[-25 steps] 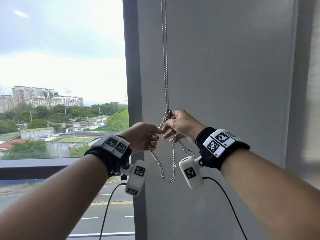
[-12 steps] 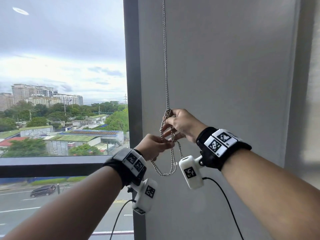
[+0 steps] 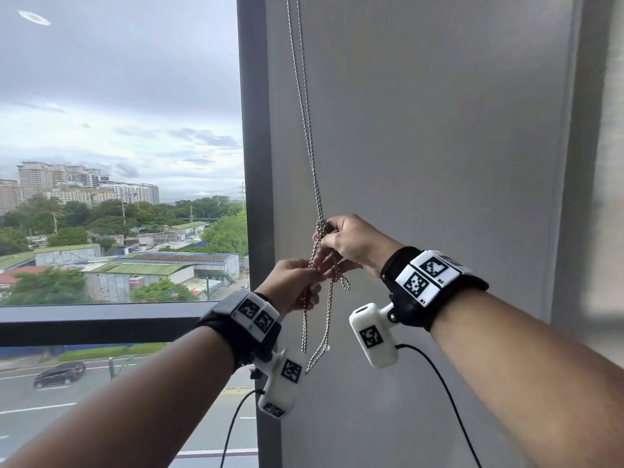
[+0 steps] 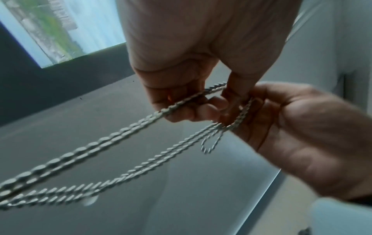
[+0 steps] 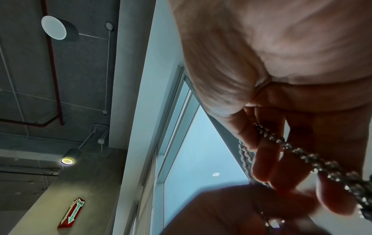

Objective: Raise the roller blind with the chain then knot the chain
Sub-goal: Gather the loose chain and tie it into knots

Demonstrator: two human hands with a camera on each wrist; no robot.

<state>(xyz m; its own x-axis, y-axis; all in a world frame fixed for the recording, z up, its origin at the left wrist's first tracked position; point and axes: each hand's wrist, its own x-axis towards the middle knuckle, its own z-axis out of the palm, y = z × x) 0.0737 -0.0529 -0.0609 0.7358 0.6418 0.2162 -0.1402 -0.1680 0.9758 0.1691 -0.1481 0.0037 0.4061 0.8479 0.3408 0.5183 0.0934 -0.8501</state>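
A silver bead chain (image 3: 305,123) hangs down the grey wall beside the window frame. My right hand (image 3: 351,243) pinches the crossing strands of the chain high up, where a twisted bunch (image 3: 320,228) has formed. Just below and left, my left hand (image 3: 292,285) grips the doubled chain, and the loop end (image 3: 317,352) dangles beneath it. In the left wrist view the left hand (image 4: 193,95) holds two strands (image 4: 112,139) while a small loop (image 4: 211,143) sticks out by the right hand (image 4: 302,135). The right wrist view shows chain (image 5: 298,152) running across the curled right fingers (image 5: 265,159). The blind itself is out of view.
A dark vertical window frame (image 3: 253,163) stands left of the chain, with a horizontal rail (image 3: 101,319) below the glass. A plain grey wall (image 3: 439,146) fills the right. Wrist camera cables (image 3: 449,400) hang under both forearms.
My left hand has moved right and up, closing in under the right hand. The hanging loop now falls straighter and lower. The right hand has stayed at the twisted bunch.
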